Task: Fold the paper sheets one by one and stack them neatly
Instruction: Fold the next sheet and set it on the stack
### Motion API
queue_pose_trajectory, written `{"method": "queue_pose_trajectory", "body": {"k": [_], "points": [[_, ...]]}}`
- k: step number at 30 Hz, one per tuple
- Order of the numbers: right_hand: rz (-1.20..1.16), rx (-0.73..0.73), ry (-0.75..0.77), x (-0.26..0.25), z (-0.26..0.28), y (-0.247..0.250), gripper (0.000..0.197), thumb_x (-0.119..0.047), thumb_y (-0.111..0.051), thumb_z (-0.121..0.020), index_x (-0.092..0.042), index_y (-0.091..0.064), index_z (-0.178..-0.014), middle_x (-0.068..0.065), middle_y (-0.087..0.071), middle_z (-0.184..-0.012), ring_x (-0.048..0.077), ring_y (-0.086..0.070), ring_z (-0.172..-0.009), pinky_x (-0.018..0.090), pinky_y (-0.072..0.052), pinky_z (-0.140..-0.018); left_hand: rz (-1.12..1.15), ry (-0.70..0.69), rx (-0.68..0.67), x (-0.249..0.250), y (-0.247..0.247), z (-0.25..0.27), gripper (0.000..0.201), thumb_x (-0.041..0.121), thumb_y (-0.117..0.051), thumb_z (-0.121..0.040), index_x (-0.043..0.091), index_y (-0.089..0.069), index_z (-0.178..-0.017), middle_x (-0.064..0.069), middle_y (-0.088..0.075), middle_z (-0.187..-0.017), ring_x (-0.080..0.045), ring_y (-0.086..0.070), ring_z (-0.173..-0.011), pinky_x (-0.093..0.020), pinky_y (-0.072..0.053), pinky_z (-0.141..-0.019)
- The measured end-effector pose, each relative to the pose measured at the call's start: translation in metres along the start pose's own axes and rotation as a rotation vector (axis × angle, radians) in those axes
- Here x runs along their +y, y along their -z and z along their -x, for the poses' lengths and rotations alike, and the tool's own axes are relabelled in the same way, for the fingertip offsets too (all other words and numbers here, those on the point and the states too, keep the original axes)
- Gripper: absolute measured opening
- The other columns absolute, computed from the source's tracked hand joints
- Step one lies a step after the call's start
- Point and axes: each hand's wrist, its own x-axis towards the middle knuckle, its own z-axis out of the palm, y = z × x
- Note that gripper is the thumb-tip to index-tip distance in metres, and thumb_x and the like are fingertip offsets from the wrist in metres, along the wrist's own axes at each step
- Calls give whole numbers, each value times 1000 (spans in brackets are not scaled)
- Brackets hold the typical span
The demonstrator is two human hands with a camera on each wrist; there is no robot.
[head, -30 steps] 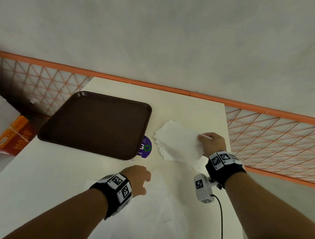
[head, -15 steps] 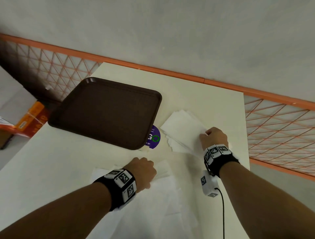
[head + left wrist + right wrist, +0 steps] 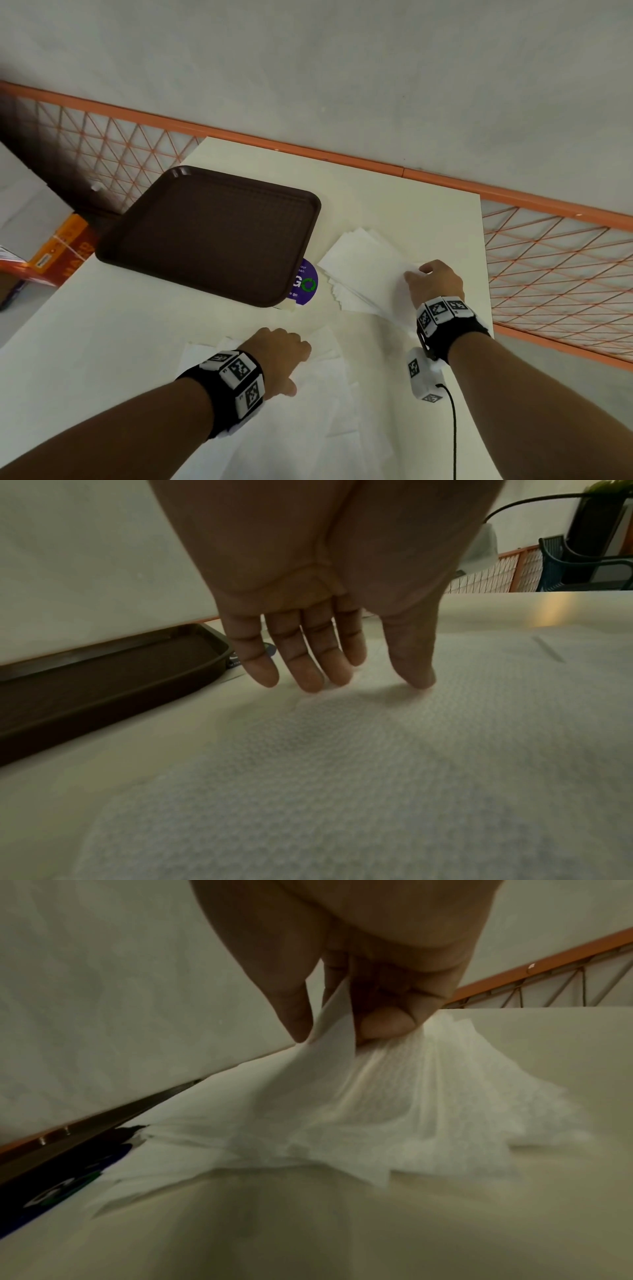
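A: What lies nearest to the person on the desk (image 3: 102,342)?

B: At the near edge there are flat white paper sheets (image 3: 318,404), spread out and partly overlapping. The left hand (image 3: 279,356) rests on them. The left wrist view shows its fingers (image 3: 301,656) straight and close together, the tips touching the embossed sheet (image 3: 342,777), and the thumb tip also on it. This hand grips nothing.

A: And a little farther?

B: Toward the right edge of the desk lies the stack of folded sheets (image 3: 363,270), somewhat fanned, with the edges not aligned. The right hand (image 3: 433,284) is at the stack's right side. In the right wrist view the thumb and the curled fingers (image 3: 387,1023) pinch the corner of one top sheet (image 3: 329,1053), which is lifted from the stack (image 3: 428,1110) at that corner while its other part still lies on the pile.

A: What is beside the stack?

B: Just to its left there is a round purple sticker (image 3: 306,282) on the desk, partly covered by the near right corner of a dark brown tray (image 3: 212,233). The tray lies in the far left part of the desk, and its left end hangs over the left edge.

A: And behind the desk?

B: An orange metal grid (image 3: 555,260) runs beyond the far and right edges. An orange box (image 3: 65,250) is on the floor past the left edge.
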Motion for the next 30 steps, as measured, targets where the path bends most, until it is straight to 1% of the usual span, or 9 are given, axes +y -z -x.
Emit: {"method": "queue_pose_trajectory", "body": {"k": [4, 12, 16, 19, 21, 23, 24, 27, 30], "points": [[90, 48, 81, 1, 3, 6, 48, -39, -65, -85, -16, -52, -126, 12, -55, -127, 35, -54, -115, 43, -47, -93, -21, 22, -12, 3, -4, -2, 41, 35, -60, -90, 18, -47, -126, -2, -53, -126, -22, -48, -116, -35, -34, -100], [153, 77, 228, 0, 44, 12, 44, -39, -61, -87, -23, -51, -127, 4, -46, -135, 29, -46, -121, 49, -47, -95, -8, 42, -65, 5, 2, 1, 26, 31, -54, -94, 20, -56, -117, -1, -58, -123, -21, -51, -116, -36, -33, -102], [44, 9, 322, 8, 70, 15, 36, -35, -62, -89, -21, -56, -121, 0, -59, -116, 22, -58, -103, 33, -48, -84, 205, 37, 0, -2, 4, 16, 22, 31, -54, -93, 17, -57, -109, -1, -59, -115, -20, -55, -109, -30, -41, -90], [-23, -90, 383, 14, 91, 20, 21, -36, -64, -88, -21, -64, -102, -7, -65, -89, 14, -60, -82, 25, -45, -72, 358, -4, 75, -6, 17, 32, 17, 33, -58, -90, 19, -60, -100, 4, -59, -98, -18, -59, -99, -27, -44, -80], [-55, -191, 418, 19, 104, 23, 21, -41, -63, -88, -20, -65, -86, -6, -67, -81, 13, -62, -77, 25, -47, -67, 467, -58, 150, -10, 31, 41, 11, 33, -65, -86, 23, -59, -90, 9, -61, -84, -8, -60, -81, -22, -47, -71], [-154, -314, 381, 26, 117, 26, 32, -47, -58, -89, -17, -67, -83, -2, -71, -81, 17, -66, -78, 34, -53, -74, 641, -97, 229, -14, 49, 48, 14, 28, -71, -83, 23, -58, -82, 10, -58, -63, 1, -50, -55, -16, -41, -56], [-210, -362, 333, 29, 123, 27, 38, -50, -54, -91, -15, -68, -86, 1, -73, -84, 18, -67, -80, 38, -54, -78, 755, -115, 260, -16, 58, 52, 15, 25, -72, -83, 22, -58, -81, 9, -58, -59, 1, -47, -51, -17, -40, -55], [-343, -468, 105, 35, 137, 33, 59, -63, -37, -92, -14, -69, -97, 6, -75, -92, 21, -70, -86, 40, -55, -82, 1105, -163, 359, -22, 82, 64, 10, 18, -70, -86, 17, -61, -89, -6, -73, -81, -12, -64, -71, -31, -52, -72], [-589, -615, -88, 36, 147, 39, 79, -78, -23, -85, -16, -66, -109, 10, -75, -100, 27, -70, -94, 41, -55, -84, 1328, -133, 511, -22, 91, 70, 9, 15, -64, -91, 12, -62, -98, -7, -74, -88, -17, -68, -76, -32, -55, -72]]}}
